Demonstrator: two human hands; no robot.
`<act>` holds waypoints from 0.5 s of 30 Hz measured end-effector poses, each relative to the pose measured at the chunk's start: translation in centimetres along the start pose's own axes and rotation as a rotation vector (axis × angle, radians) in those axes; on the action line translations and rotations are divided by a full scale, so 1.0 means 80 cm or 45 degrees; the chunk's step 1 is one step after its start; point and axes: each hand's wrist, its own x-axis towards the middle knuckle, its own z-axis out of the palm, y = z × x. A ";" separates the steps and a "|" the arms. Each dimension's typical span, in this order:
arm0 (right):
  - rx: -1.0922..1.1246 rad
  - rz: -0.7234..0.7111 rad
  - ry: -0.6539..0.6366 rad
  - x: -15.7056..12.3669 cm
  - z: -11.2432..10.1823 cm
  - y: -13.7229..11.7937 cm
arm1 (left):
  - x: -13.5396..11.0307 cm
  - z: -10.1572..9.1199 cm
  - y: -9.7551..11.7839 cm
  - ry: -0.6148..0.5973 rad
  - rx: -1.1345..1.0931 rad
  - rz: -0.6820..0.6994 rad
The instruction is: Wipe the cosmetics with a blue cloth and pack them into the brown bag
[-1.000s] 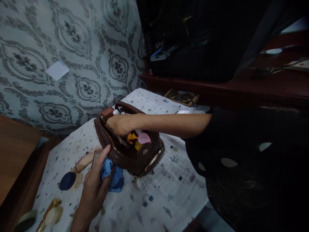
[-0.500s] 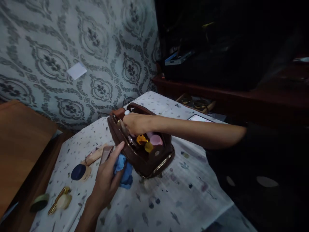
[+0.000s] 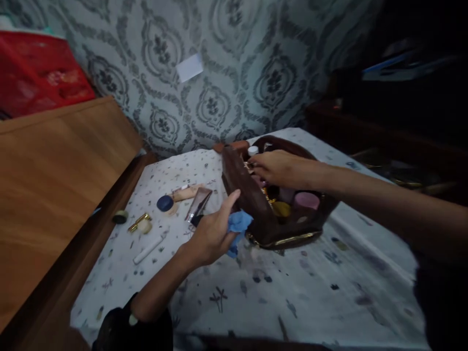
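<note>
A brown makeup bag stands unzipped on the cloth-covered table, cosmetics inside, among them a pink-lidded container and a yellow round item. My right hand reaches into it, fingers curled near a white cap; what they hold is hidden. In my left hand is a crumpled blue cloth, and the raised thumb is by the bag's near side. Left of that hand lie a shiny tube, a beige tube and a navy-lidded jar.
Farther left are a gold item, a white stick and a dark round jar. A wooden panel borders the table's left side, with a red container behind. Patterned wallpaper closes off the back.
The view has swung left, so the bag appears farther right and the red container shows. My right hand remains inside the bag; my left still holds the blue cloth beside it.
</note>
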 end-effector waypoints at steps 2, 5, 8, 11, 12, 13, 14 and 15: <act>-0.093 -0.036 0.023 -0.009 0.003 0.002 | -0.013 0.005 -0.005 -0.033 0.022 -0.039; -0.221 -0.074 0.177 -0.029 -0.002 -0.009 | -0.034 0.012 -0.014 -0.087 0.080 -0.017; -0.252 -0.123 0.258 -0.047 -0.003 -0.026 | -0.054 0.013 -0.022 -0.136 0.185 -0.016; -0.169 -0.224 0.346 -0.060 0.006 -0.039 | -0.074 0.008 -0.031 -0.137 0.275 -0.121; -0.119 -0.256 0.425 -0.064 0.011 -0.043 | -0.081 0.005 -0.035 -0.120 0.287 -0.159; -0.069 -0.290 0.504 -0.069 0.015 -0.049 | -0.089 0.001 -0.040 -0.090 0.290 -0.189; -0.021 -0.327 0.586 -0.073 0.018 -0.055 | -0.097 -0.003 -0.046 -0.040 0.283 -0.214; 0.019 -0.375 0.660 -0.077 0.021 -0.063 | -0.107 -0.007 -0.053 0.022 0.268 -0.236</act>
